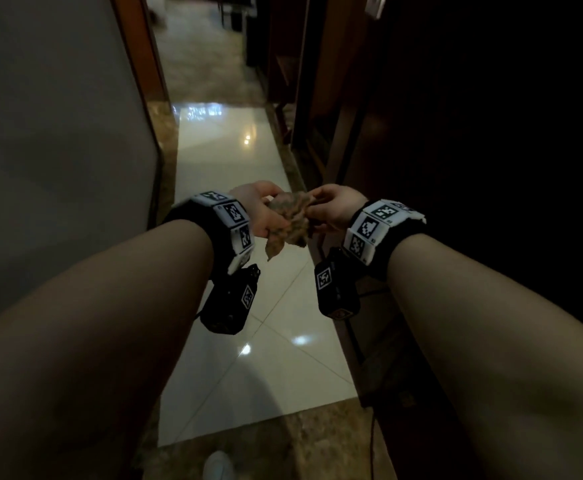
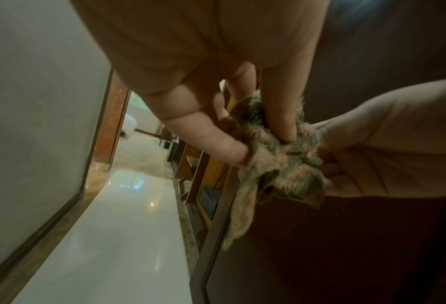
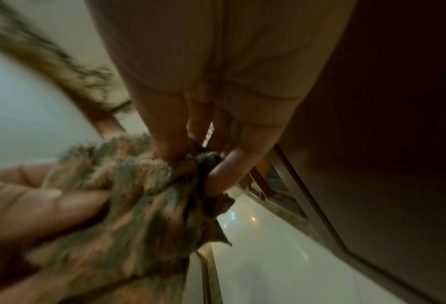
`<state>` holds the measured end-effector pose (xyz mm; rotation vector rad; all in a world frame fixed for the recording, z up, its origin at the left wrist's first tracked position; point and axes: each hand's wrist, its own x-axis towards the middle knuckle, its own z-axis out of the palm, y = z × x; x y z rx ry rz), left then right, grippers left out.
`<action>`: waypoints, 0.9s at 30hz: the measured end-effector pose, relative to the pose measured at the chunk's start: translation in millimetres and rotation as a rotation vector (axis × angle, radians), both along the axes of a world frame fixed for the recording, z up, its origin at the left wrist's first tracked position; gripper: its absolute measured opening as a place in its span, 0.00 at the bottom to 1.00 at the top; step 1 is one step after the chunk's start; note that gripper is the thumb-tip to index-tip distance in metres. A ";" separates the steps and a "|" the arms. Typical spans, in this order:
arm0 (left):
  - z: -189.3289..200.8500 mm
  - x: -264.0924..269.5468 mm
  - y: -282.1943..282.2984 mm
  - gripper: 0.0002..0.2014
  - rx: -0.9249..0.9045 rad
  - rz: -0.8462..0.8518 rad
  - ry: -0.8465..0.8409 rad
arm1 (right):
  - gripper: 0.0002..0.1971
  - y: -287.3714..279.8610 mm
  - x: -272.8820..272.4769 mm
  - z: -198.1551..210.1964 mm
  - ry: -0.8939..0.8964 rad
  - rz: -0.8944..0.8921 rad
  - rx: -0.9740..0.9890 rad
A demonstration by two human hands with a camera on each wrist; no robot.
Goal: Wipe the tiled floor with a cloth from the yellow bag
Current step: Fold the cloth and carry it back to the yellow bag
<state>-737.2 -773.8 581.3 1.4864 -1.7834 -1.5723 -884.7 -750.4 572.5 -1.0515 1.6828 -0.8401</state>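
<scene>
A crumpled, fuzzy cloth (image 1: pixel 290 220) with an orange-and-dark mottled pattern hangs at waist height between both hands, above the glossy white tiled floor (image 1: pixel 248 341). My left hand (image 1: pixel 260 211) pinches its left side with thumb and fingers; in the left wrist view the cloth (image 2: pixel 281 164) bunches under those fingers. My right hand (image 1: pixel 331 211) pinches the right side, and the right wrist view shows its fingertips (image 3: pixel 216 174) curled into the cloth (image 3: pixel 138 195). A corner of cloth dangles below. No yellow bag is clearly in view.
A grey wall (image 1: pixel 58 133) with a brown skirting runs along the left of the narrow corridor. Dark wooden furniture (image 1: pixel 456 133) lines the right side. Marble-patterned border tiles (image 1: pixel 317 445) edge the white floor. A white shoe (image 1: pixel 217 465) shows at the bottom.
</scene>
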 end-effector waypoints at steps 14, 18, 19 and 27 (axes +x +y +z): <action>26.4 28.1 201.1 0.23 -0.301 0.208 -0.260 | 0.08 179.9 19.1 50.8 0.163 0.346 -0.084; 30.8 47.2 245.2 0.20 -0.323 0.190 -0.347 | 0.07 222.0 33.6 50.2 0.200 0.387 -0.091; 32.0 52.1 256.3 0.19 -0.335 0.192 -0.375 | 0.08 232.8 38.2 49.8 0.204 0.389 -0.093; 26.1 105.5 363.7 0.12 -0.416 0.116 -0.494 | 0.10 338.6 91.3 40.6 0.171 0.401 -0.068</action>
